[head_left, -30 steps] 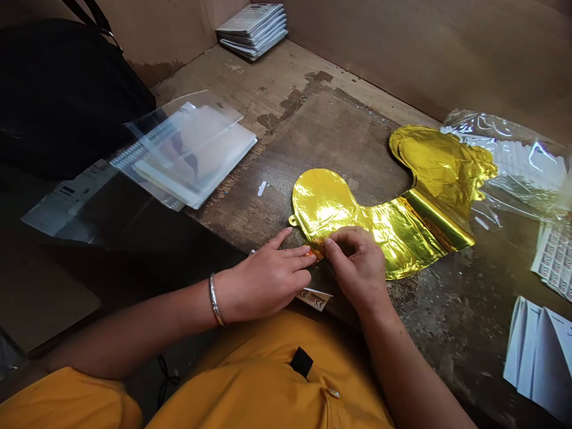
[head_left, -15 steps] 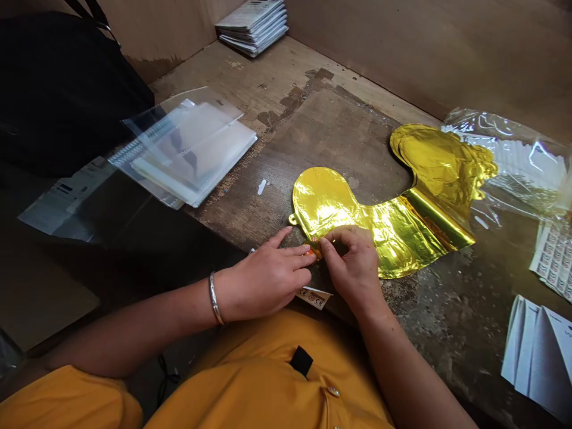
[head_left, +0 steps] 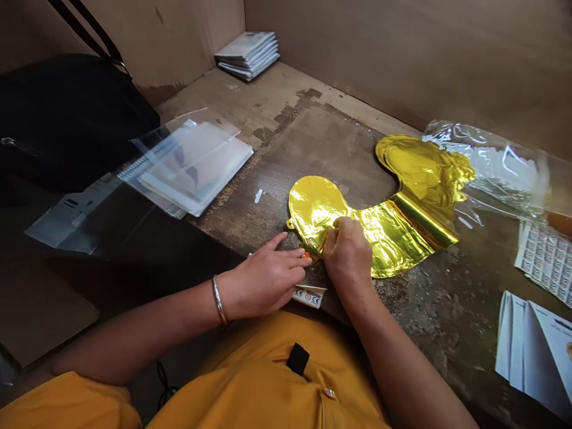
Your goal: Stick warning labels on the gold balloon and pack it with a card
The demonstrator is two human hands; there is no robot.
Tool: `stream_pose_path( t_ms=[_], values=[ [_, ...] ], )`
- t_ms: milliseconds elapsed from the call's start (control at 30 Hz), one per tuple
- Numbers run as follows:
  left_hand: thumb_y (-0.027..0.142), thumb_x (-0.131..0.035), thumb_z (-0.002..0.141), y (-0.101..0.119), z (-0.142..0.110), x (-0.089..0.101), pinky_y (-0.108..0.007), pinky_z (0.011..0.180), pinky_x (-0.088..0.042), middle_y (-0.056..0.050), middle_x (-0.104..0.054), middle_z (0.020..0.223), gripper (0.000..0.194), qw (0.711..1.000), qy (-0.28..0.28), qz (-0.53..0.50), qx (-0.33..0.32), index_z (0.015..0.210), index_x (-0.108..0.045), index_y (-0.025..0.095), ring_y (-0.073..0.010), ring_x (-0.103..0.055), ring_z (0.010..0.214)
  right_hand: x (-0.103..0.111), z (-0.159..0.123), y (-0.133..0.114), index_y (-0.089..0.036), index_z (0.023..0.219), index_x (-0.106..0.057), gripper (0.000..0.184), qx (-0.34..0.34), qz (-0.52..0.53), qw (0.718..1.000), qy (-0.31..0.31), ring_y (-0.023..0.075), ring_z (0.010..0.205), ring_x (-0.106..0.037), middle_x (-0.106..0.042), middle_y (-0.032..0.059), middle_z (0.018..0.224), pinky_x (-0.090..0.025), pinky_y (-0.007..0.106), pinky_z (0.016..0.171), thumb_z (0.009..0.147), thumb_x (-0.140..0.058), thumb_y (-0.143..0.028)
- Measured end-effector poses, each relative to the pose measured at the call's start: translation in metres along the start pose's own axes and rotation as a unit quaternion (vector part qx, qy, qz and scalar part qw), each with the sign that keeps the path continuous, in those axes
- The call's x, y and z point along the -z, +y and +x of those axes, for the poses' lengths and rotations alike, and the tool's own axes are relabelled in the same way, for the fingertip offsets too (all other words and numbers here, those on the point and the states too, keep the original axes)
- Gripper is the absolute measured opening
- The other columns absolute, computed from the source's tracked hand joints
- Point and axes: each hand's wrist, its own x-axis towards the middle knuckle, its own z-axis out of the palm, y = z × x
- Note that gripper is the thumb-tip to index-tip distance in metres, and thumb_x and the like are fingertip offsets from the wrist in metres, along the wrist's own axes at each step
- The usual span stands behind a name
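Note:
A flat gold foil balloon [head_left: 384, 229], curved like a horseshoe, lies on the worn wooden table [head_left: 313, 137]. My right hand [head_left: 347, 253] pinches and folds the balloon's near edge, fingers closed on the foil. My left hand [head_left: 268, 277] rests beside it with fingers stretched forward, their tips pressing the balloon's orange neck [head_left: 308, 255] against the table. A small white label with CE marks [head_left: 309, 295] sticks out at the table edge under my left hand. A metal bangle circles my left wrist.
A stack of clear plastic sleeves [head_left: 192, 167] lies to the left, with a black bag [head_left: 67, 113] behind it. A pile of packets [head_left: 248, 53] sits in the far corner. Crinkled clear bags [head_left: 491, 164], sticker sheets [head_left: 543, 259] and white cards [head_left: 534, 348] lie to the right.
My right hand has moved up over the balloon's near edge and folded foil under its fingers. The left hand has stayed in place. The view shifted slightly.

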Motion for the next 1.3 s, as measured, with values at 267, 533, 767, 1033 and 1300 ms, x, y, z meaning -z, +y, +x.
stream_pose_path(
  t_ms=[267, 533, 767, 1033, 1300],
  values=[
    [0.017, -0.05, 0.089, 0.005, -0.019, 0.001, -0.048, 0.113, -0.027, -0.008, -0.062, 0.126, 0.01, 0.998, 0.033, 0.028, 0.054, 0.088, -0.06, 0.016, -0.0218, -0.055, 0.12, 0.028, -0.028, 0.012, -0.02, 0.115, -0.059, 0.028, 0.288, 0.137, 0.943, -0.1, 0.0229, 0.112, -0.056, -0.065, 0.0088, 0.119, -0.049, 0.04, 0.094, 0.089, -0.05, -0.015],
    [0.016, -0.048, 0.09, 0.007, -0.021, 0.004, -0.046, 0.112, -0.03, -0.006, -0.066, 0.114, 0.011, 0.998, 0.032, 0.017, 0.055, 0.088, -0.059, 0.016, -0.0199, -0.058, 0.112, 0.014, -0.023, 0.013, -0.019, 0.099, -0.069, 0.021, 0.272, 0.137, 0.951, -0.044, 0.02, 0.09, -0.064, -0.073, 0.0079, 0.1, -0.053, 0.035, 0.081, 0.091, -0.05, -0.015],
    [0.015, -0.051, 0.087, 0.01, -0.012, 0.009, -0.046, 0.107, -0.039, -0.012, -0.06, 0.118, 0.011, 0.996, 0.051, 0.04, 0.059, 0.082, -0.061, 0.014, -0.0228, -0.057, 0.11, 0.023, -0.006, 0.016, -0.019, 0.058, -0.055, 0.033, 0.017, 0.229, 0.967, -0.113, 0.0121, 0.054, -0.048, -0.054, -0.0013, 0.056, -0.038, 0.025, 0.052, 0.08, -0.064, -0.041],
    [0.016, -0.051, 0.086, 0.013, -0.005, 0.01, -0.045, 0.109, -0.038, -0.016, -0.046, 0.136, 0.011, 0.994, 0.084, 0.027, 0.069, 0.079, -0.06, 0.014, -0.0274, -0.043, 0.127, 0.025, 0.009, 0.021, -0.018, 0.054, -0.051, 0.049, -0.042, 0.336, 0.917, -0.21, 0.0095, 0.05, -0.038, -0.042, -0.003, 0.05, -0.032, 0.023, 0.048, 0.087, -0.046, -0.054],
    [0.019, -0.051, 0.089, 0.013, 0.003, 0.011, -0.053, 0.115, -0.026, -0.016, -0.044, 0.143, 0.011, 0.997, 0.017, 0.046, 0.053, 0.084, -0.06, 0.015, -0.0277, -0.04, 0.134, 0.026, 0.009, 0.018, -0.016, 0.075, -0.066, 0.033, -0.07, 0.379, 0.887, -0.253, 0.014, 0.054, -0.054, -0.061, 0.0015, 0.059, -0.045, 0.027, 0.053, 0.083, -0.055, -0.047]
  ],
)
